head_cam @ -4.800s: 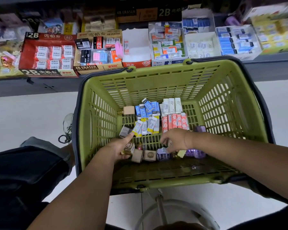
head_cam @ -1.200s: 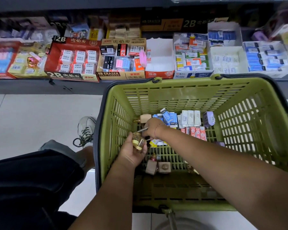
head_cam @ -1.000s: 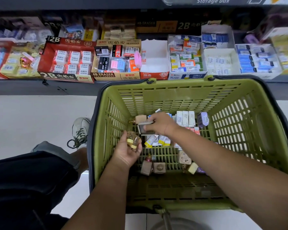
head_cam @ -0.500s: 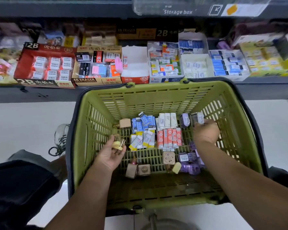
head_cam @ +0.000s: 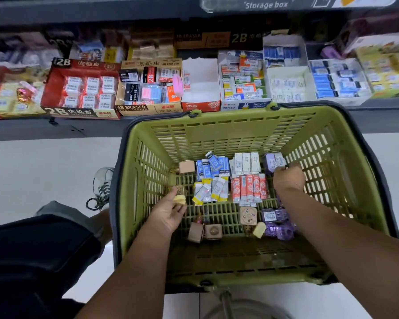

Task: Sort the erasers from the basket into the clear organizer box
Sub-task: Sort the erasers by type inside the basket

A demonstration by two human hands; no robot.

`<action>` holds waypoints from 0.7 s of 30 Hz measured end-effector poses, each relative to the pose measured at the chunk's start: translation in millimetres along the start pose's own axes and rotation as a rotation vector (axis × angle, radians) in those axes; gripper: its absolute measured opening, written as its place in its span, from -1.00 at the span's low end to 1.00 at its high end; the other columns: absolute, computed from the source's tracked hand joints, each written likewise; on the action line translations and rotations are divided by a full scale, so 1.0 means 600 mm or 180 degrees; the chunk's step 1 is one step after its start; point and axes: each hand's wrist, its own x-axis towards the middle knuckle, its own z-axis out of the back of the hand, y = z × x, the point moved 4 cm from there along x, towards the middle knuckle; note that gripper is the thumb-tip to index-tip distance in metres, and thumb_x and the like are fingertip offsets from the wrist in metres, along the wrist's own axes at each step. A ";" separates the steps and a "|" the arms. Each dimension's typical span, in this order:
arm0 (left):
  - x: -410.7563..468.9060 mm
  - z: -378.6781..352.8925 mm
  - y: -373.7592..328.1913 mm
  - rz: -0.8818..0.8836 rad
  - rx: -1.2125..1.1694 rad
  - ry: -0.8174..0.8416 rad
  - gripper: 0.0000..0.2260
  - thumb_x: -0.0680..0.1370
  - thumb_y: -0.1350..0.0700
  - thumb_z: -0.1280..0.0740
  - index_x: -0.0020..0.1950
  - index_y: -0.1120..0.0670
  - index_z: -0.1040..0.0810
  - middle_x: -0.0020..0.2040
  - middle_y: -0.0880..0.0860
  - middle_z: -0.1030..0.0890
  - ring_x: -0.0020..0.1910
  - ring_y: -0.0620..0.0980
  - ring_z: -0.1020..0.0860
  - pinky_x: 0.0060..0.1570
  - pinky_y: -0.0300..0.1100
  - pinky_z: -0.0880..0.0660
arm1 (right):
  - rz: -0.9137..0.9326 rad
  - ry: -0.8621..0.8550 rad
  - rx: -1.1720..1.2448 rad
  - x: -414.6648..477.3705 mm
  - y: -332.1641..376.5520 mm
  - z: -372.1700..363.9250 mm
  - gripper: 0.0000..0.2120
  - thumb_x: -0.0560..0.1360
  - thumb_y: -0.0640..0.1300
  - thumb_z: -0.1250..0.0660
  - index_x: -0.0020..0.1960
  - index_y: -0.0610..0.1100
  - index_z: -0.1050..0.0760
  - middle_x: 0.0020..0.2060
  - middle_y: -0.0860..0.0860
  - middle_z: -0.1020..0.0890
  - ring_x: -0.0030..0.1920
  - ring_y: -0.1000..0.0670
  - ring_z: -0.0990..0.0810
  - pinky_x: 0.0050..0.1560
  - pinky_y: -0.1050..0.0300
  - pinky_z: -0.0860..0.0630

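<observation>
I am crouching on a pale floor (head_cam: 44,162) before a low shelf (head_cam: 55,127) of eraser display boxes (head_cam: 148,88), with a clear storage box (head_cam: 263,4) on the shelf above. The erasers are lying in the green basket (head_cam: 217,134), packed between my two hands: blue ones (head_cam: 213,165) and white ones (head_cam: 247,162) beyond my fingertips, yellow-tipped ones (head_cam: 210,191) just beside my left hand (head_cam: 168,215), red ones (head_cam: 249,187) just beside my right hand (head_cam: 288,178). My left hand is lying palm up, pinching a small yellow and clear item (head_cam: 179,196) between thumb and fingers. My right hand is curling its fingers against a purple-wrapped eraser (head_cam: 273,161); my knuckles are hiding the grip, so I cannot tell whether I am holding it. More purple packs (head_cam: 276,224) are lying under my right forearm, and tan cubes (head_cam: 205,231) nearer my left wrist.
</observation>
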 end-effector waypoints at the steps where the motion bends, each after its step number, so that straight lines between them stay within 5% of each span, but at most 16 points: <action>1: 0.001 0.002 0.001 -0.0019 0.0160 -0.0031 -0.87 0.57 0.11 -0.33 -0.07 0.17 -0.48 -0.04 0.12 -0.50 0.05 0.01 -0.46 0.23 -0.12 -0.39 | 0.0033 0.0011 -0.0019 0.000 0.000 0.002 -0.75 0.56 -0.23 -0.19 0.15 -0.37 -0.42 0.09 -0.33 -0.55 0.12 -0.29 -0.53 -0.01 0.01 -0.44; 7: -0.002 0.006 -0.002 -0.0530 0.1685 -0.0226 -0.83 0.53 0.18 -0.39 0.11 0.14 -0.56 0.20 0.13 -0.57 0.00 0.00 -0.53 0.08 -0.17 -0.42 | 0.0422 0.0084 0.0147 0.002 0.006 0.031 -0.63 0.55 -0.18 -0.23 0.34 -0.23 -0.36 0.11 -0.20 -0.58 0.09 -0.20 -0.56 -0.08 0.12 -0.36; 11: -0.009 -0.013 -0.023 -0.1255 0.2958 -0.0232 -0.57 0.49 0.18 -0.44 0.34 0.17 -0.46 0.26 0.12 -0.52 0.10 0.01 -0.45 0.12 -0.21 -0.31 | 0.0704 0.0461 0.0299 0.008 0.021 0.046 -0.84 0.55 -0.21 -0.23 0.10 -0.18 -0.51 0.02 -0.15 -0.63 0.05 -0.18 -0.59 0.06 0.04 -0.49; 15: -0.015 -0.027 -0.036 -0.1272 0.4197 -0.0011 -0.74 0.42 0.18 -0.51 0.06 0.13 -0.56 -0.09 0.00 -0.55 -0.10 -0.02 -0.49 -0.10 -0.25 -0.34 | 0.0955 0.1898 -0.0355 0.001 0.029 0.046 -0.84 0.55 -0.21 -0.26 -0.06 -0.25 -0.60 -0.19 -0.11 -0.65 -0.23 -0.04 -0.59 -0.25 0.14 -0.55; 18: -0.013 -0.024 -0.038 -0.1080 0.4568 0.0137 -0.62 0.39 0.13 -0.54 0.15 0.15 -0.56 0.17 0.06 -0.57 0.11 0.01 -0.49 0.05 -0.24 -0.28 | 0.1216 0.3035 -0.1412 -0.041 0.002 0.037 -0.95 0.48 -0.15 -0.39 -0.10 -0.13 -0.59 -0.27 -0.03 -0.64 -0.34 0.11 -0.58 -0.42 0.33 -0.48; 21: -0.010 -0.012 -0.025 -0.0819 0.4299 0.0334 -0.46 0.38 0.11 -0.55 0.33 0.14 -0.49 0.31 0.11 -0.51 0.21 0.05 -0.49 0.14 -0.20 -0.33 | 0.1145 0.3535 -0.2182 -0.085 -0.051 0.008 -0.78 0.47 -0.07 -0.42 -0.06 -0.23 -0.56 -0.28 -0.09 -0.65 -0.41 0.09 -0.60 -0.47 0.28 -0.48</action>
